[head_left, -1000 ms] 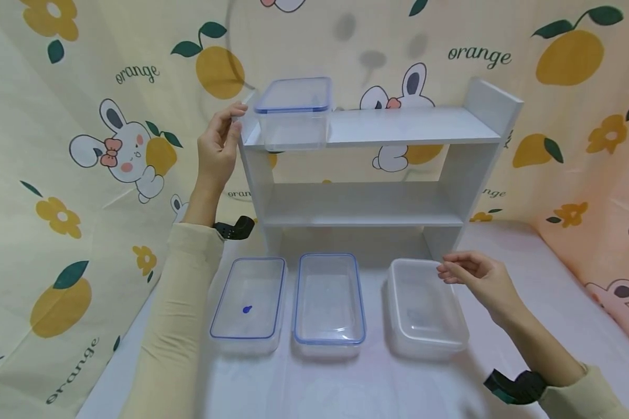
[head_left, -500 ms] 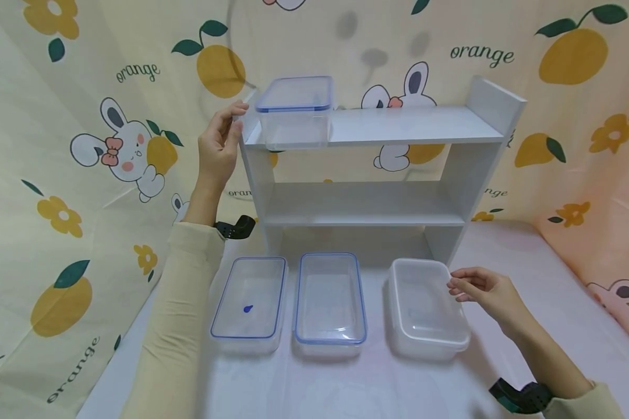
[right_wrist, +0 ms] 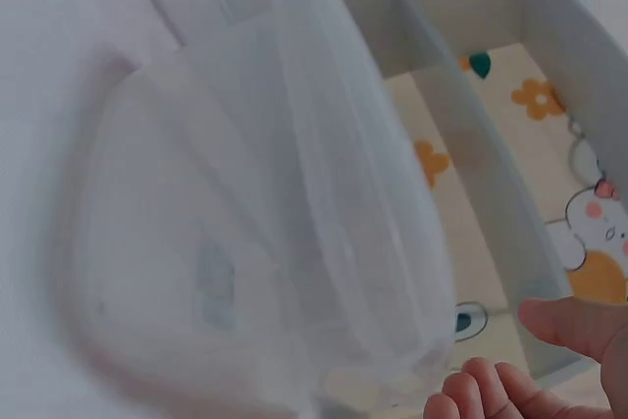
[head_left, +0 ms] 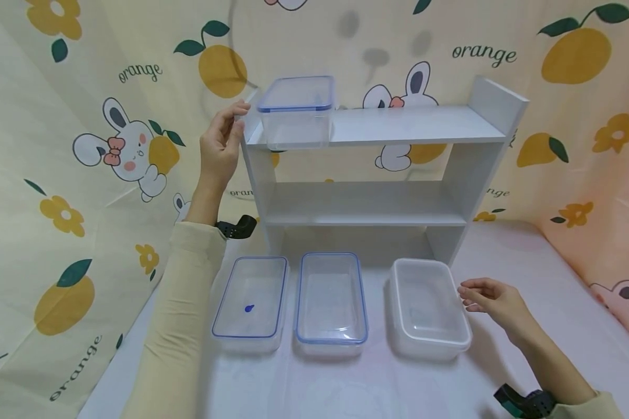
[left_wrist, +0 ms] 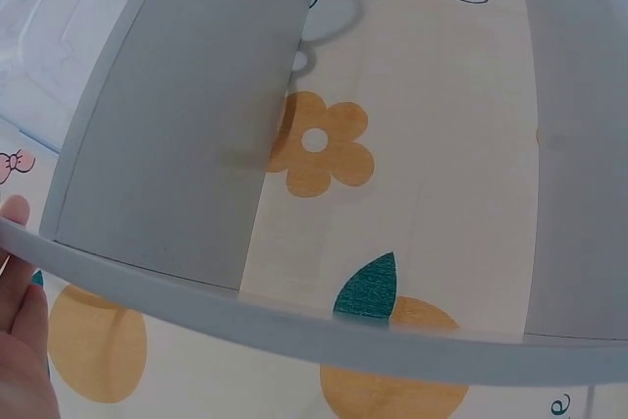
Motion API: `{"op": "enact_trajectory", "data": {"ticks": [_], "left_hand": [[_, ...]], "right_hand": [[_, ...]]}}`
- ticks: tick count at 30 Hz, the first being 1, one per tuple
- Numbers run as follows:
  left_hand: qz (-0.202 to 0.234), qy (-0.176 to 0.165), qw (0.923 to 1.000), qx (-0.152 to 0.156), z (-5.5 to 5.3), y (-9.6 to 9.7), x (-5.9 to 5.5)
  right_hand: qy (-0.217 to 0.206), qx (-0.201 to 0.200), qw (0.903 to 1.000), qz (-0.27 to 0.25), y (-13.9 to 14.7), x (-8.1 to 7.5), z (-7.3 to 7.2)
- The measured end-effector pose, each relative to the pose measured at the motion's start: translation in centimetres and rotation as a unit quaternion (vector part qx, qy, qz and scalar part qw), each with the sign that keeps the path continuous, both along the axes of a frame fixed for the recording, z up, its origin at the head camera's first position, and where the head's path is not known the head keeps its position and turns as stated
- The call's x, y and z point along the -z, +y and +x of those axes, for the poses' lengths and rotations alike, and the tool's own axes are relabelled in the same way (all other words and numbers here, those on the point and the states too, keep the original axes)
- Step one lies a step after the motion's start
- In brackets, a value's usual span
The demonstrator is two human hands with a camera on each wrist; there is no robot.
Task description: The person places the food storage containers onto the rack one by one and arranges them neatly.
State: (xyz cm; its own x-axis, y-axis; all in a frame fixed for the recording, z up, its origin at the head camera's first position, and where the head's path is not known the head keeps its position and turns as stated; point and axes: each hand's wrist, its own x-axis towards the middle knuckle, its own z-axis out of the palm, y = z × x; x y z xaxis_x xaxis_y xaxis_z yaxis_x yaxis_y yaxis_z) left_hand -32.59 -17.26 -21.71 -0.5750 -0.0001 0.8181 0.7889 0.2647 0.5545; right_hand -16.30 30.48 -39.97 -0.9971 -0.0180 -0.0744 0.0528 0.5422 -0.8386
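The fingers of the left hand (head_left: 221, 142) bend at the upper left edge of a white three-tier shelf unit (head_left: 398, 124), one fingertip over the panel's rim and the thumb on its outer side. The fingers of the right hand (head_left: 495, 305) lie close together, loosely curled and holding nothing, with the thumb apart from them. They are just beside the right wall of a frosted, colourless plastic box (head_left: 427, 308) with rounded corners, which rests on the white tabletop (head_left: 304, 387) in front of the shelf unit. Left of it stand two rectangular clear plastic boxes with blue rims, the middle box (head_left: 330, 302) and the left box (head_left: 251, 299), the latter bearing a small blue mark. Near the left hand, a clear box with a blue-edged lid (head_left: 296, 119) sits at the left end of the top shelf. Behind hangs a cream backdrop (head_left: 314, 41) printed with oranges, flowers and rabbits.
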Motion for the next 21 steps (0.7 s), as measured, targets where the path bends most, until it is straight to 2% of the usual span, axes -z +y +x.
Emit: {"op": "enact_trajectory", "data": {"ticks": [6,16,21], "left_hand": [[-0.003,-0.003,1.0,-0.006,0.1,-0.1,0.0],[0.003,-0.002,1.0,0.001,0.0,0.1,-0.1],[0.002,-0.003,1.0,-0.003,0.1,0.1,-0.1]], "right_hand": [[-0.038,0.01,0.9992,0.008,0.6,0.8,-0.4],[-0.112,-0.009,0.9936,0.013,1.3,2.0,-0.7],[-0.14,-0.03,0.9897,-0.012,1.5,2.3,-0.9]]}}
